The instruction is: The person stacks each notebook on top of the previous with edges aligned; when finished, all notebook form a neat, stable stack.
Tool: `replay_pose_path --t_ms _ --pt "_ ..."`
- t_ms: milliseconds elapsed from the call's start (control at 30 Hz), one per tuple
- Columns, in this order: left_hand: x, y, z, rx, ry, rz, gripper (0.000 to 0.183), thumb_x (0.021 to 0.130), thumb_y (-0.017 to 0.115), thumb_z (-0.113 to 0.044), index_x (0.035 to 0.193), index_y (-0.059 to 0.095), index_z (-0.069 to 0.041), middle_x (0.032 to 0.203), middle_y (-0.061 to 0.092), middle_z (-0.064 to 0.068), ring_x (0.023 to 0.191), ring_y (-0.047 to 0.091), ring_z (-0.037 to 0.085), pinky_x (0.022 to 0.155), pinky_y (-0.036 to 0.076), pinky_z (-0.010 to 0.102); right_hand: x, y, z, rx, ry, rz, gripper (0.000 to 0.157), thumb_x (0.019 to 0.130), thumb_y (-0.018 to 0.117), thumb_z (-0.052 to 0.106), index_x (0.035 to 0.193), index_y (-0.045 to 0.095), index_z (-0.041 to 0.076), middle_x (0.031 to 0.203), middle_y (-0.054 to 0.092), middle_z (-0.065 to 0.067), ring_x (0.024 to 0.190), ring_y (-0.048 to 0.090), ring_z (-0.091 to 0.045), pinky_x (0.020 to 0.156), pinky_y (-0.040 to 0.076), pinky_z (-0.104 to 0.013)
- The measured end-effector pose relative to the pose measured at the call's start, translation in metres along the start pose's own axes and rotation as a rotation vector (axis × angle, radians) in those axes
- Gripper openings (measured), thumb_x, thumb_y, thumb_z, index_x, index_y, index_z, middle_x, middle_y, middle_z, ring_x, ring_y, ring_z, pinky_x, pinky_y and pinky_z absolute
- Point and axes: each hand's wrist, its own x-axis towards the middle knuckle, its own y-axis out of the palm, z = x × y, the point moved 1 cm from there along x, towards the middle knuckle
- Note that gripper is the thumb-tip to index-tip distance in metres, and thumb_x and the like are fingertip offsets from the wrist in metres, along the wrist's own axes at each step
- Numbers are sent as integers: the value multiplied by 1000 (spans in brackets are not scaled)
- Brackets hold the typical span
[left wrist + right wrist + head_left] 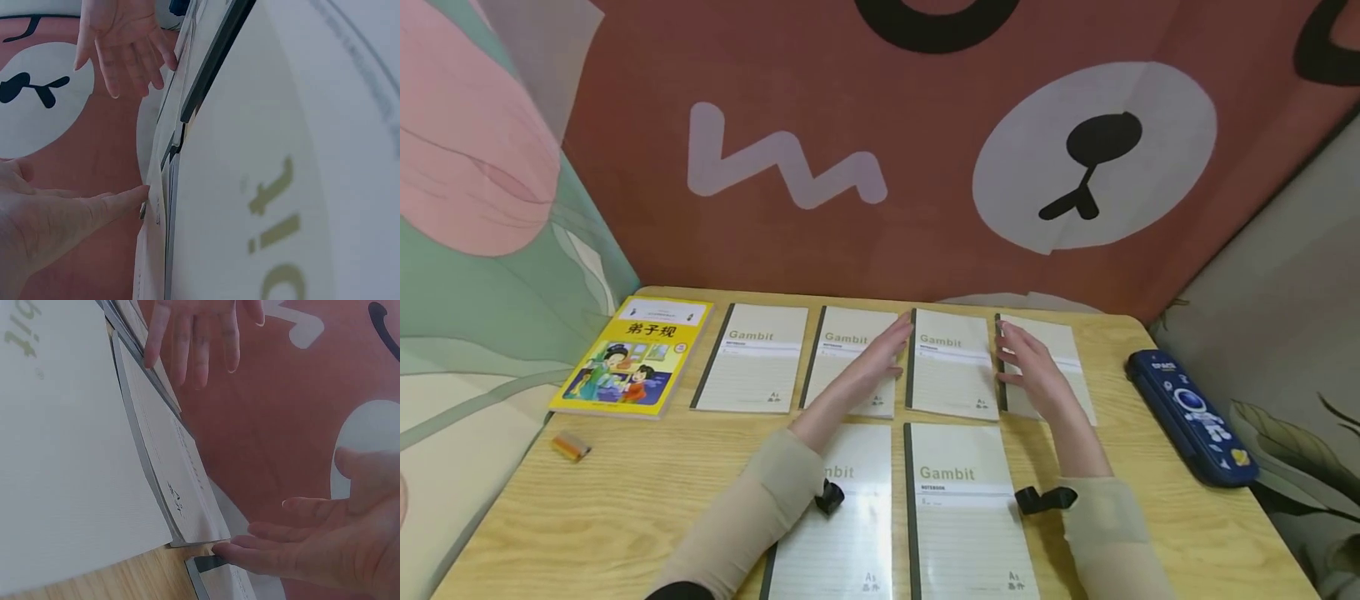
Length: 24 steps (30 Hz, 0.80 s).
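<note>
Both hands reach over a back row of several pale Gambit notebooks, palms facing each other. My left hand [876, 362] has straight fingers and lies over the right side of the second notebook [838, 354] from the left. Between the hands the third notebook [951, 379] lies flat. My right hand [1036, 367], its fingers loosely extended, is over the rightmost notebook [1067, 350] and covers part of its cover. In the right wrist view, a fingertip of the right hand [312, 544] is at a notebook's edge; contact is unclear. Neither hand grips anything.
Two more notebooks [962, 517] lie in front, the left one partly under the left forearm. The leftmost back notebook [752, 367] is beside a yellow picture book [632, 354]. An orange eraser-like block [571, 446] lies at left, a blue pencil case [1191, 417] at right.
</note>
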Motion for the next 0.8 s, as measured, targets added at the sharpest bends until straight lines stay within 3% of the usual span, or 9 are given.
replay_pose_path --t_ms 367,567,700,800 --pt "3 6 1 -31 -32 9 67 109 26 -53 167 7 -25 176 5 -2 162 17 29 128 29 57 1 8 5 -11 76 26 78 109 36 52 166 9 7 169 12 -29 157 15 -50 126 27 -65" --pt "6 6 1 -61 -54 -35 69 109 30 -52 167 11 -20 175 12 7 161 18 31 126 32 56 4 0 2 145 132 -7 77 109 40 47 165 10 4 170 13 -28 158 19 -45 127 27 -60" --pt "8 5 2 -178 -93 -87 69 109 33 -47 166 13 -13 173 16 17 160 20 36 125 34 57 6 -6 -1 225 169 -33 72 110 40 41 165 11 3 166 24 -27 147 42 -36 120 44 -45" --pt "9 3 3 -282 -122 -126 69 109 38 -43 165 16 -10 171 21 21 157 27 40 123 38 56 8 -9 -2 282 195 -53 67 110 43 36 163 18 1 146 51 -17 120 61 -17 100 55 -28"
